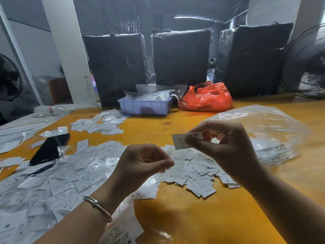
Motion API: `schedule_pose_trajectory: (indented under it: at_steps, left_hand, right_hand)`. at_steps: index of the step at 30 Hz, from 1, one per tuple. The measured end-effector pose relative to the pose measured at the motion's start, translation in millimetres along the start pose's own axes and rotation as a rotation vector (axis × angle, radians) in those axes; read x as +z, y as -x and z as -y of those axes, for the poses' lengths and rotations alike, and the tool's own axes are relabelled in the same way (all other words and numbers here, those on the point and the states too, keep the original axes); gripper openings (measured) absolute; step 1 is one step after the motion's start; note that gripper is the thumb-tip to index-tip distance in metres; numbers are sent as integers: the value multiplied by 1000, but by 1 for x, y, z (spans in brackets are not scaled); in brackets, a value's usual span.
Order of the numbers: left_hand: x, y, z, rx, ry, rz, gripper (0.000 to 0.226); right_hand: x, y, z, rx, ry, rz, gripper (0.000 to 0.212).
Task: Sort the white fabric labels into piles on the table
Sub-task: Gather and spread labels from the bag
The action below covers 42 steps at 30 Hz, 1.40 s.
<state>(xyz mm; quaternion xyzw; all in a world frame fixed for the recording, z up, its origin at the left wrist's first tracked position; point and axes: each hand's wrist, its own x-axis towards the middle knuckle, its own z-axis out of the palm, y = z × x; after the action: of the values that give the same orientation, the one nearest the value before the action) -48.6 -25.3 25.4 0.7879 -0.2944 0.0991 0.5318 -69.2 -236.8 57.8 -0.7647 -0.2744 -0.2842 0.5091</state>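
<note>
Head view. Sorting is under way: my right hand (223,147) pinches one white label (186,140) above the tabletop (184,217), lifted to read its size mark, which looks like an M. My left hand (146,162) is curled, thumb against fingertips, seemingly nipping a label edge, though I cannot tell for certain. The next move, I judge, calls for dropping the label on its matching pile. The label is small, thin, rectangular, printed in black; the unsorted heap (195,175) lies just below, and sorted labels (58,182) spread at left.
</note>
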Motion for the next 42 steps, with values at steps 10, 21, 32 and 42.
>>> schedule_pose_trajectory:
  at_steps: [10, 21, 32, 42]
  left_hand:
    - [-1, 0, 0, 17, -6, 4, 21]
    - [1, -1, 2, 26, -26, 34, 21]
    - [2, -1, 1, -26, 32, 54, 26]
    - [3, -1, 0, -39, 48, 80, 25]
  right_hand:
    - [-2, 0, -3, 13, -38, 22, 7]
    - [0, 0, -6, 5, 71, 68, 7]
    - [-7, -1, -10, 157, -112, 133, 16]
    - [-7, -2, -12, 244, -72, 269, 19]
